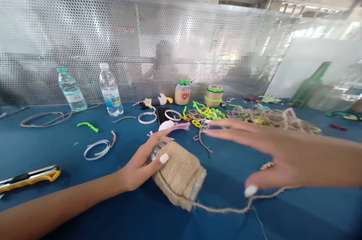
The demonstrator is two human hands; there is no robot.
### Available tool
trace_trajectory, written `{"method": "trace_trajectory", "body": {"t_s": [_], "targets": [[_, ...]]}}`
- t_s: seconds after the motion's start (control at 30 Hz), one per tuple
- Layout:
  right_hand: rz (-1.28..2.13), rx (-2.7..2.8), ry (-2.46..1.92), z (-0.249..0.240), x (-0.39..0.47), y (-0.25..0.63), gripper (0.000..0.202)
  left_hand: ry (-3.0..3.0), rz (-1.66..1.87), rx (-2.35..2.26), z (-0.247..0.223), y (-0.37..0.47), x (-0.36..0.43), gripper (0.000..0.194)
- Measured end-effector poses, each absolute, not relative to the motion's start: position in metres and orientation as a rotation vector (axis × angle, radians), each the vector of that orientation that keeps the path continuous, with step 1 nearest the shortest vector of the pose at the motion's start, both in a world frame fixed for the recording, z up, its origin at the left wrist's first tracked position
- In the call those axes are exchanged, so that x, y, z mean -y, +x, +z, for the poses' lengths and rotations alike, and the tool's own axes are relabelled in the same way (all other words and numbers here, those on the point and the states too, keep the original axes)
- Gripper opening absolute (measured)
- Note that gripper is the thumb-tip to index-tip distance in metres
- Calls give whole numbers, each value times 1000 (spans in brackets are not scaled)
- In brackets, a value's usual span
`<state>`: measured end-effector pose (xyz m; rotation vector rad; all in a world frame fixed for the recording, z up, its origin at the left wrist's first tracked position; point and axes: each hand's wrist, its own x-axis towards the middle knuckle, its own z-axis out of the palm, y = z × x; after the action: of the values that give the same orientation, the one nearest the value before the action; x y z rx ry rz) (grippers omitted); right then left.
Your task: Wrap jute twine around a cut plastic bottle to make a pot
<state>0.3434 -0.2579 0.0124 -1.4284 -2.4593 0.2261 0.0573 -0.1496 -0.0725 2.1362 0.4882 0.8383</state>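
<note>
A glass jar wrapped in jute twine [181,172] lies tilted on the blue table, with clear glass showing at both ends. My left hand [144,164] grips it near its left end, thumb across the wrapping. From the jar's lower right edge a loose length of twine [220,210] trails over the table to the right. My right hand [271,149] is spread open above the table, apart from the jar. Its thumb is close to the twine; whether they touch I cannot tell. A tangle of twine [277,117] lies beyond this hand, partly hidden by it.
A yellow utility knife [45,174] lies at the left. Two water bottles [110,94] stand at the back left, two decorated twine jars [182,94] at the back middle. Tape rolls [147,117] and a phone [164,114] lie mid-table. A green glass bottle [308,87] stands back right.
</note>
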Motion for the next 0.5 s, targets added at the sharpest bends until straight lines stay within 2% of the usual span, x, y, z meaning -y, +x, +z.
{"method": "trace_trajectory", "body": {"t_s": [0.1, 0.23, 0.4, 0.5], "targets": [[371, 2681, -1147, 14, 234, 292, 105, 2147, 860, -455, -75, 51, 153, 62], [602, 2947, -893, 19, 206, 272, 124, 2154, 759, -475, -78, 37, 157, 71], [846, 2955, -812, 9, 181, 268, 124, 2198, 744, -617, -87, 27, 159, 72], [861, 2860, -776, -6, 175, 270, 118, 2267, 959, -809, -89, 29, 165, 71]]}}
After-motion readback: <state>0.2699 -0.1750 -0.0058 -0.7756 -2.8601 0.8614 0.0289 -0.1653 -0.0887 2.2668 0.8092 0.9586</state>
